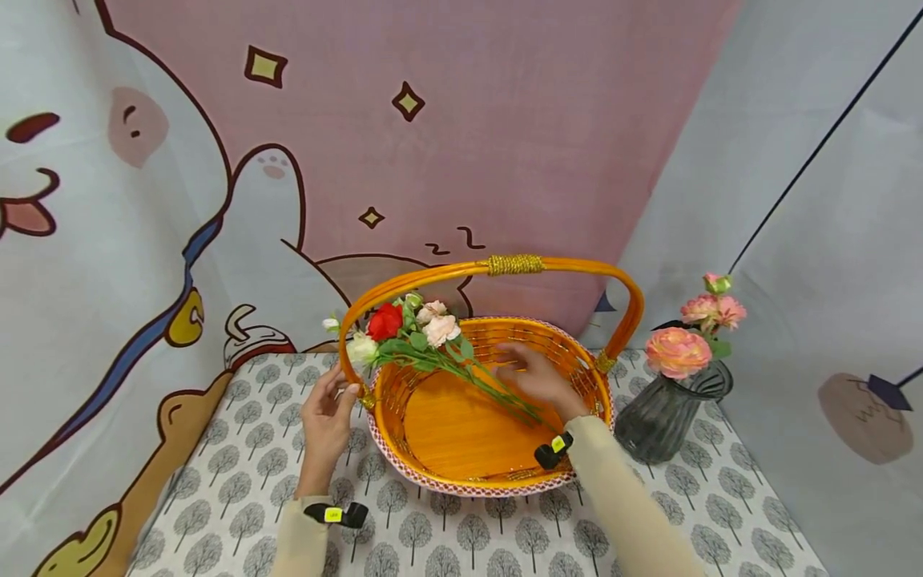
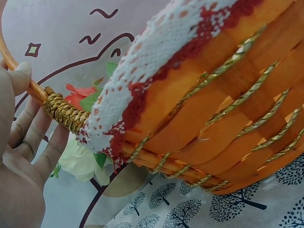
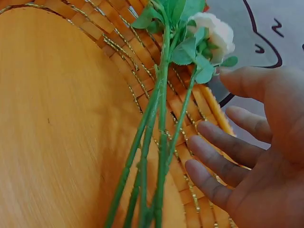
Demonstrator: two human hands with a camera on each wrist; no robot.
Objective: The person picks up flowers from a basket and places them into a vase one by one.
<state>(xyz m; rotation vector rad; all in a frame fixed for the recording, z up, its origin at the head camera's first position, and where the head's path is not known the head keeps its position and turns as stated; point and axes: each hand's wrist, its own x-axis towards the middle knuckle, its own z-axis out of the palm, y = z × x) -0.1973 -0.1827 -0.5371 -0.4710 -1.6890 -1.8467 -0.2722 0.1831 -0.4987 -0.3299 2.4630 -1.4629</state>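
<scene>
Flower bunch (image 1: 419, 341) lies in the basket (image 1: 461, 425), red, white and pale pink blooms just beyond the left hand (image 1: 328, 413), stems slanting toward the right hand (image 1: 537, 377). Left grips the basket handle (image 2: 37, 91) near its base. Right is released, fingers loose beside the stems. Gray vase (image 1: 652, 425) with pink flowers (image 1: 678, 353) stands right of the right hand. Tree-print cloth (image 1: 392, 513) covers the counter under both.

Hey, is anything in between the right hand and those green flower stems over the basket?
Nothing visible is: in the right wrist view, only open space separates the right hand from the flower stems. The basket handle arches above, not between them.
</scene>
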